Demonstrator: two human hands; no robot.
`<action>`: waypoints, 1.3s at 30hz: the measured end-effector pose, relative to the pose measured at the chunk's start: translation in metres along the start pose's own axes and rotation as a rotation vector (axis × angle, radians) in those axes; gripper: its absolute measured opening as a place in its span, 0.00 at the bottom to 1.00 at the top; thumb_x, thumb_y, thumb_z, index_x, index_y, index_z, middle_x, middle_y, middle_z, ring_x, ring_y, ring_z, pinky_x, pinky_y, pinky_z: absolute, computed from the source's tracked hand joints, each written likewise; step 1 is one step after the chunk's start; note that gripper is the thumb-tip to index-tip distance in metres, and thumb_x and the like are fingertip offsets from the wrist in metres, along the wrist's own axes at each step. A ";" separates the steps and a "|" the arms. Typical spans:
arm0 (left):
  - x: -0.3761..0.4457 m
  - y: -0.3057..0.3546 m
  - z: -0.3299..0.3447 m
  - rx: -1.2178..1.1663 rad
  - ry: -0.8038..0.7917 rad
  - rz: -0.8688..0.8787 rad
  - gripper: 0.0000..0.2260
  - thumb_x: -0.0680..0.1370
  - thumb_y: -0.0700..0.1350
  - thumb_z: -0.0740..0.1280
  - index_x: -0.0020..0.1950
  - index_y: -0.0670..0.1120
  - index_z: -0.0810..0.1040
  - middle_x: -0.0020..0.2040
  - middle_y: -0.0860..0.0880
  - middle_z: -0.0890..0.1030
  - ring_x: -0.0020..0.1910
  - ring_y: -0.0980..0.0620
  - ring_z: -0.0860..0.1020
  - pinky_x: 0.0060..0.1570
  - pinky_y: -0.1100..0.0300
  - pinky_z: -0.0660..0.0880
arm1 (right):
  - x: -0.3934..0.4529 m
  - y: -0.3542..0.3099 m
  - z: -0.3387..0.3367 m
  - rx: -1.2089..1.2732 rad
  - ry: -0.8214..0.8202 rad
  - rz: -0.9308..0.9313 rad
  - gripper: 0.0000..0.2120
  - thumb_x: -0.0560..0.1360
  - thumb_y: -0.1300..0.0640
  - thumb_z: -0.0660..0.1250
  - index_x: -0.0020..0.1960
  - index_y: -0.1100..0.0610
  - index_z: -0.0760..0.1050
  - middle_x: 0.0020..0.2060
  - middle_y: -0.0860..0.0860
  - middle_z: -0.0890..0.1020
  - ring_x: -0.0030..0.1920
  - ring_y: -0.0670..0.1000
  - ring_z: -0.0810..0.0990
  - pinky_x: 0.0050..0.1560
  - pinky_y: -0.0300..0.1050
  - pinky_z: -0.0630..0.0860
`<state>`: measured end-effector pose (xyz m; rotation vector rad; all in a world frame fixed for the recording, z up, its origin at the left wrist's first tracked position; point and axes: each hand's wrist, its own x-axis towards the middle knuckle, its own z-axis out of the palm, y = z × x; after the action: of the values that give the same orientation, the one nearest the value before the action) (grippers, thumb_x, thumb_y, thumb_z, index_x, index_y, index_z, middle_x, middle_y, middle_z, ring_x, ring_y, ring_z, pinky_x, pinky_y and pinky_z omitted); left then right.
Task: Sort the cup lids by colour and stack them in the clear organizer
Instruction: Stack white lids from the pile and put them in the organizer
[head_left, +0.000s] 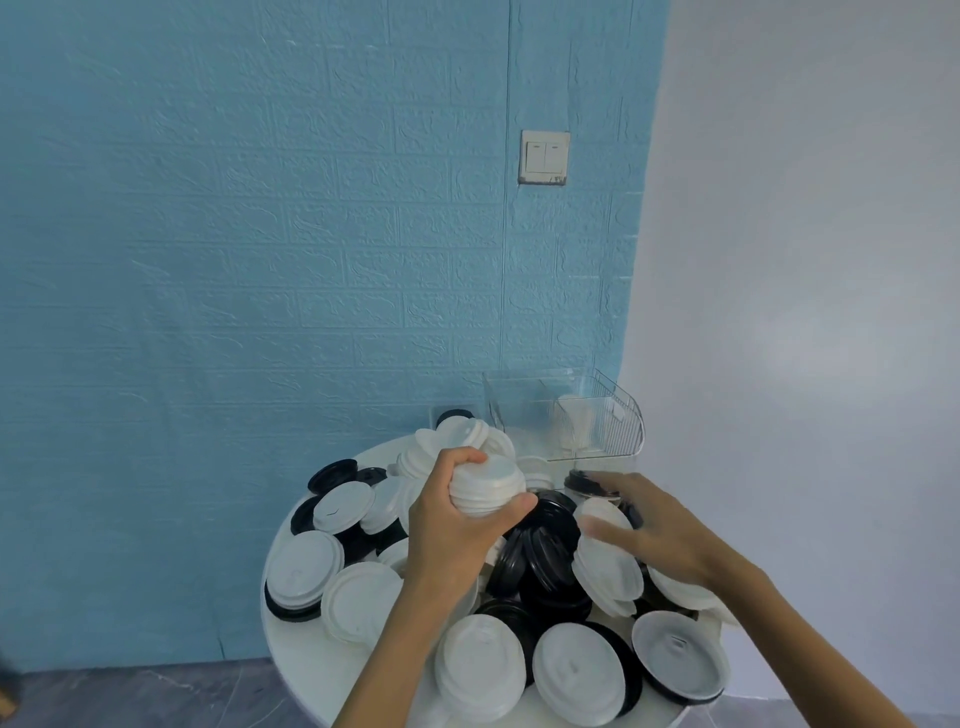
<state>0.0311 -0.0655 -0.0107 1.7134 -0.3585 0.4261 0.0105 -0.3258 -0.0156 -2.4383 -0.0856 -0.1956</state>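
Note:
A heap of white lids and black lids covers a small round white table. My left hand grips a short stack of white lids above the middle of the heap. My right hand reaches over the right side of the heap, fingers spread and blurred, touching a white lid. The clear organizer stands at the table's far edge against the wall, with a few white lids showing inside its right part.
A blue brick-textured wall rises right behind the table, with a light switch on it. A white wall is to the right. Grey floor shows below the table's left edge.

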 end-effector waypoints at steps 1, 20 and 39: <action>-0.001 -0.001 0.001 -0.003 -0.005 0.000 0.24 0.64 0.56 0.83 0.54 0.59 0.76 0.50 0.64 0.79 0.49 0.62 0.78 0.43 0.67 0.76 | -0.007 0.003 0.002 -0.031 -0.037 -0.005 0.40 0.65 0.21 0.66 0.73 0.35 0.66 0.68 0.35 0.70 0.69 0.41 0.70 0.72 0.49 0.68; -0.003 -0.003 0.003 -0.015 -0.023 0.004 0.29 0.59 0.63 0.79 0.56 0.59 0.76 0.52 0.64 0.79 0.52 0.60 0.79 0.46 0.66 0.76 | -0.013 -0.012 0.011 0.032 0.099 -0.129 0.26 0.63 0.37 0.79 0.59 0.35 0.78 0.56 0.36 0.77 0.55 0.37 0.75 0.54 0.35 0.71; -0.002 0.001 0.003 -0.091 -0.038 -0.003 0.30 0.66 0.49 0.84 0.63 0.62 0.74 0.54 0.70 0.79 0.53 0.65 0.79 0.49 0.71 0.74 | 0.036 -0.137 0.019 0.583 0.299 -0.284 0.12 0.76 0.46 0.65 0.59 0.41 0.77 0.51 0.41 0.79 0.42 0.40 0.77 0.44 0.29 0.71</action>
<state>0.0289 -0.0687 -0.0118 1.6348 -0.3971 0.3707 0.0325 -0.2082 0.0628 -1.7885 -0.3106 -0.5733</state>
